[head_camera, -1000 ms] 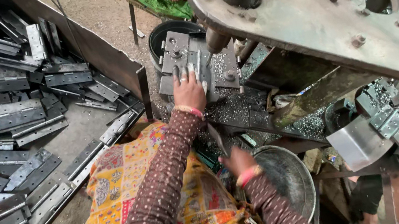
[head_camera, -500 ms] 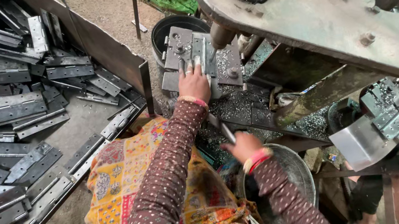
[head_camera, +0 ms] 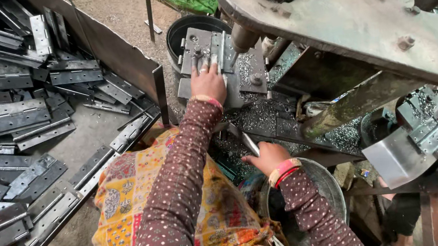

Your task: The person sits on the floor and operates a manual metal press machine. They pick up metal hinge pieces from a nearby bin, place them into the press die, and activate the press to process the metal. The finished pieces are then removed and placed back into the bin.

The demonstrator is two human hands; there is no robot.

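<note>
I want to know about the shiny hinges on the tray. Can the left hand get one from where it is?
Probably yes. The left hand rests on the metal plate; the hinge pile lies beside that arm, with only the tray's low edge between.

Left hand (head_camera: pixel 207 82) laid flat on grey steel hinge plate (head_camera: pixel 203 48) under press; right hand (head_camera: pixel 267 157) closed on thin metal strip (head_camera: pixel 248 143); flat grey hinges (head_camera: pixel 12 112) heaped at left.

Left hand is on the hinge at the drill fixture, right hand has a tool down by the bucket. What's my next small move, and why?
Probably seat the hinge flat before anything else: the left hand presses on it beneath the spindle, while the right hand holds a thin metal tool apart from it.
</note>
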